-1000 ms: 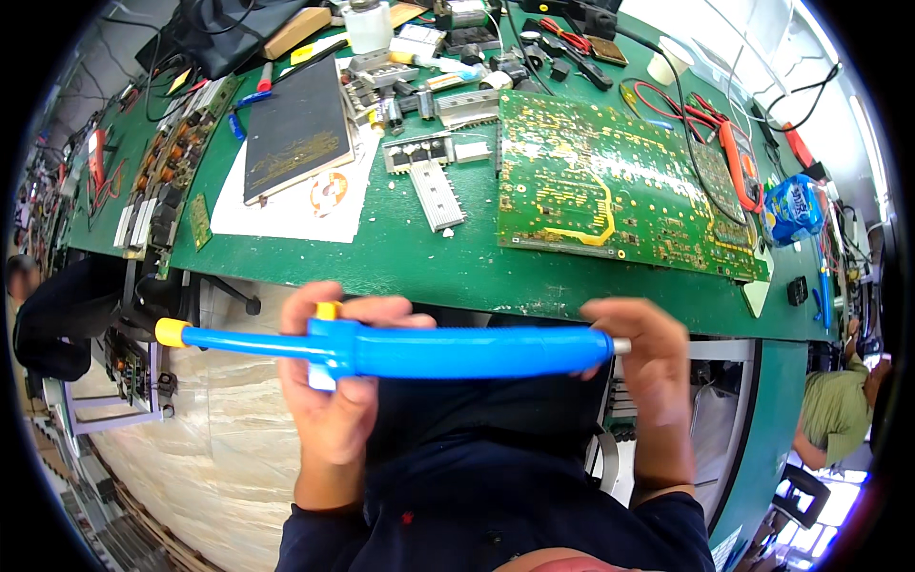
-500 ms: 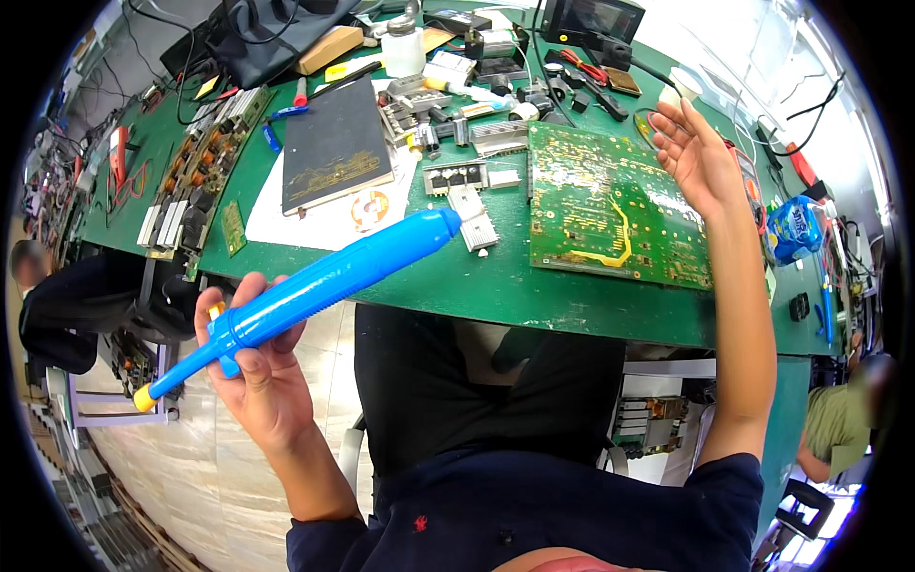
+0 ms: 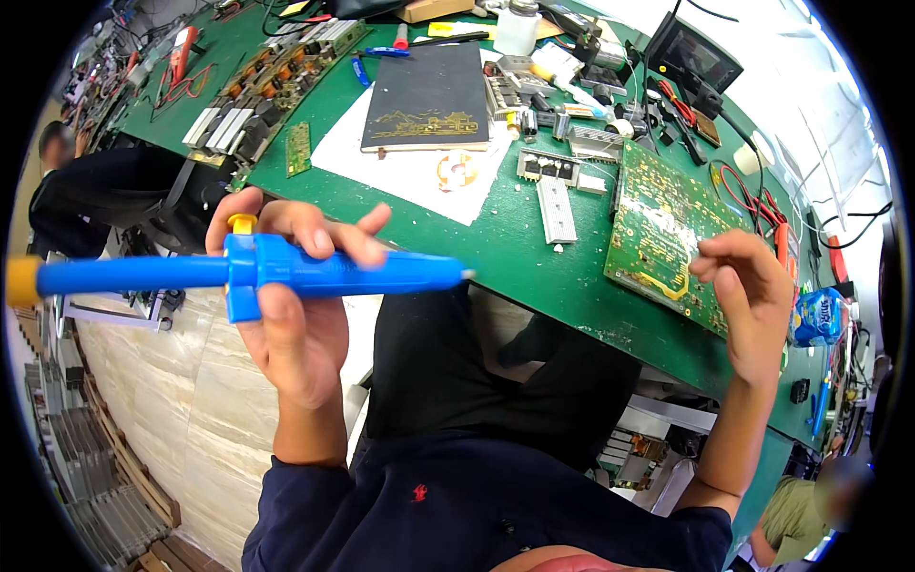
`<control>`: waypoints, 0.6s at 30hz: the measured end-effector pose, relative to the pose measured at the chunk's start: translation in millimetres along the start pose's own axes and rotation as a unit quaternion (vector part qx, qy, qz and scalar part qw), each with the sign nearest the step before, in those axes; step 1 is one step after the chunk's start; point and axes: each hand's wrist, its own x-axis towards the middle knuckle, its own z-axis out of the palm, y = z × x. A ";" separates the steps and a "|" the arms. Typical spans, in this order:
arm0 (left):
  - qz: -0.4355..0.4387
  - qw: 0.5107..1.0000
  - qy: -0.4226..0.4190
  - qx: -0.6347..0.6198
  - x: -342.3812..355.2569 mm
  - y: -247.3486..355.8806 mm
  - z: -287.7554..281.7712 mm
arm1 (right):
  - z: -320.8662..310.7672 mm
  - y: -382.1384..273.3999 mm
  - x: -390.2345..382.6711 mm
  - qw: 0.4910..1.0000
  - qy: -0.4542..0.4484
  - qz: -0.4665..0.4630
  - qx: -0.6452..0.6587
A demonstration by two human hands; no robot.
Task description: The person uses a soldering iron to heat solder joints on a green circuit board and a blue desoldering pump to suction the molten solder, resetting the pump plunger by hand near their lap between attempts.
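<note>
In my left hand [image 3: 310,348] lies a blue desoldering pump [image 3: 400,273], held almost level in front of the table's near edge. Its narrow tip points right and its yellow-capped plunger [image 3: 124,275] points left. My thumb presses below the barrel, beside the collar, and a yellow button [image 3: 242,224] shows between my fingers. My right hand [image 3: 753,300] holds nothing. Its fingers are bent but apart, over the right part of a large green circuit board [image 3: 662,224]. That board lies solder side up on the green table.
Behind the pump, a black notebook [image 3: 426,95] rests on white paper [image 3: 348,143]. Heatsinks [image 3: 557,210] and loose components crowd the table's middle. A long populated board [image 3: 276,86] lies at the left, near a red multimeter [image 3: 183,52]. People sit at both sides.
The pump has come closer to the view and swung from slanted to nearly level. My right hand has dropped toward me, its fingers now more bent. The view has shifted left.
</note>
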 end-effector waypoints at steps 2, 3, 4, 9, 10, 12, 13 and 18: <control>-0.037 0.995 -0.046 0.083 2.6 9.1 0.6 | 0.4 -8.4 -7.9 1.000 -0.009 -0.024 -0.004; -0.103 0.982 -0.060 0.148 -1.4 12.3 3.1 | 3.0 -10.8 -8.9 0.998 0.006 -0.056 0.009; -0.118 0.959 -0.124 0.225 -1.4 9.2 1.7 | 7.8 -13.1 -7.2 0.996 0.021 -0.087 0.021; -0.079 0.821 -0.351 0.443 -17.9 -10.4 11.8 | 47.3 -16.7 -0.6 0.994 -0.001 -0.068 0.080; -0.057 0.804 -0.385 0.450 -20.1 -14.3 13.7 | 57.0 -14.7 -1.6 0.992 -0.032 -0.054 0.112; -0.020 0.778 -0.424 0.464 -25.2 -22.5 19.8 | 65.0 -15.1 -13.1 0.988 -0.093 -0.011 0.125; -0.023 0.776 -0.434 0.456 -28.6 -26.3 19.3 | 68.8 -15.5 -20.4 0.984 -0.123 0.014 0.129; -0.004 0.765 -0.452 0.459 -35.1 -31.7 12.5 | 69.0 -5.4 -35.4 0.968 -0.150 0.074 0.189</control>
